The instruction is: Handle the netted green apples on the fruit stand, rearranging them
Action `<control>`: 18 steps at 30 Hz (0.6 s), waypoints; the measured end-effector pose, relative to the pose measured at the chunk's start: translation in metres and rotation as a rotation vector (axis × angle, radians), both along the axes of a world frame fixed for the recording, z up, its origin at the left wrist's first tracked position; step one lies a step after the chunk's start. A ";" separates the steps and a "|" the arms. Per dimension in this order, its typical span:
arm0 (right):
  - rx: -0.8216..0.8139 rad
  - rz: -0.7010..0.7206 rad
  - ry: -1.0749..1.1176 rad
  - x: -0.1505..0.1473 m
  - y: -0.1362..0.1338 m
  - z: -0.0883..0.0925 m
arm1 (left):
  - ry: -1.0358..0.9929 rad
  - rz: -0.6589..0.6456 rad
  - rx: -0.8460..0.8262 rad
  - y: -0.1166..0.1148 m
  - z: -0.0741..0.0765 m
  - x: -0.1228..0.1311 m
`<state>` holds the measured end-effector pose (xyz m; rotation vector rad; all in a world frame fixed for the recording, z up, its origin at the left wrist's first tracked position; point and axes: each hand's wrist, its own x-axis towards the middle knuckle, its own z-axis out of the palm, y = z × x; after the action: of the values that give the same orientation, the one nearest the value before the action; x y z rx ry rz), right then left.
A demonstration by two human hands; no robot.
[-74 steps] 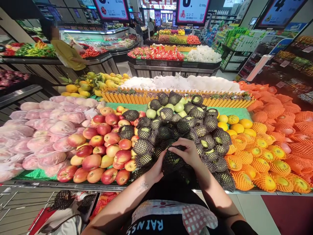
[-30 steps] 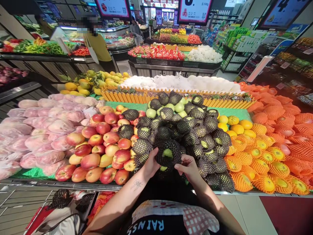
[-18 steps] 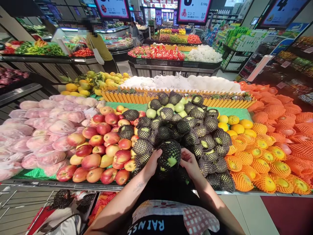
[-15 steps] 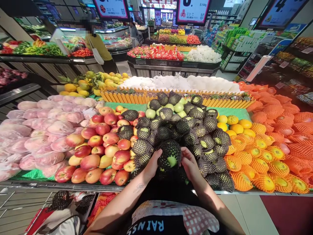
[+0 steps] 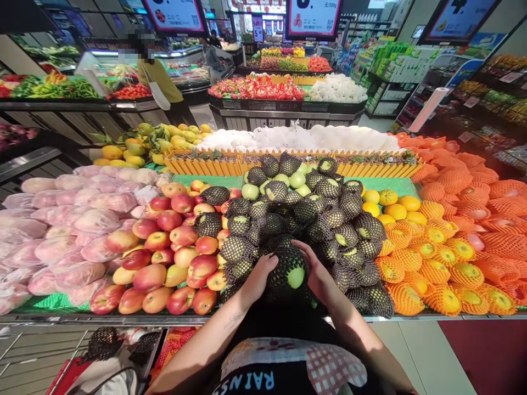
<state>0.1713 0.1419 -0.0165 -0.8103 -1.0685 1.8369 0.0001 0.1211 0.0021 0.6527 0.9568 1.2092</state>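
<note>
Both my hands cup one green apple in a black foam net (image 5: 289, 270) just above the front of the pile of netted green apples (image 5: 329, 219). My left hand (image 5: 258, 277) wraps its left side with fingers curled round it. My right hand (image 5: 315, 267) presses against its right side. A bare patch of green skin shows through the net toward me. Red and yellow apples (image 5: 173, 252) lie close by on the left.
Orange-netted fruit (image 5: 444, 263) fills the right of the stand, pink-wrapped fruit (image 5: 61, 230) the left. A yellow picket divider (image 5: 230, 162) runs behind. A cart with black and orange nets (image 5: 111, 351) stands at lower left. A person in a yellow top (image 5: 158, 79) stands at the far counter.
The netted apple was lifted from the pile, turned between both hands, then lowered back toward the front of the pile. The person in yellow walked to the right.
</note>
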 end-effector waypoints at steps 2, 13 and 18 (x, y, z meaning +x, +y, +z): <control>-0.025 0.084 0.004 0.002 -0.004 0.001 | 0.184 -0.014 0.050 0.003 0.001 -0.003; 0.000 -0.093 -0.090 -0.004 0.001 -0.015 | 0.797 0.194 0.354 -0.002 0.010 -0.013; -0.124 -0.148 -0.052 -0.008 0.000 -0.021 | 0.635 0.197 0.309 -0.001 0.006 -0.020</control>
<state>0.1637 0.1422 -0.0378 -0.9885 -0.9080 1.7781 -0.0198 0.1206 0.0076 1.2582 1.3954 1.3663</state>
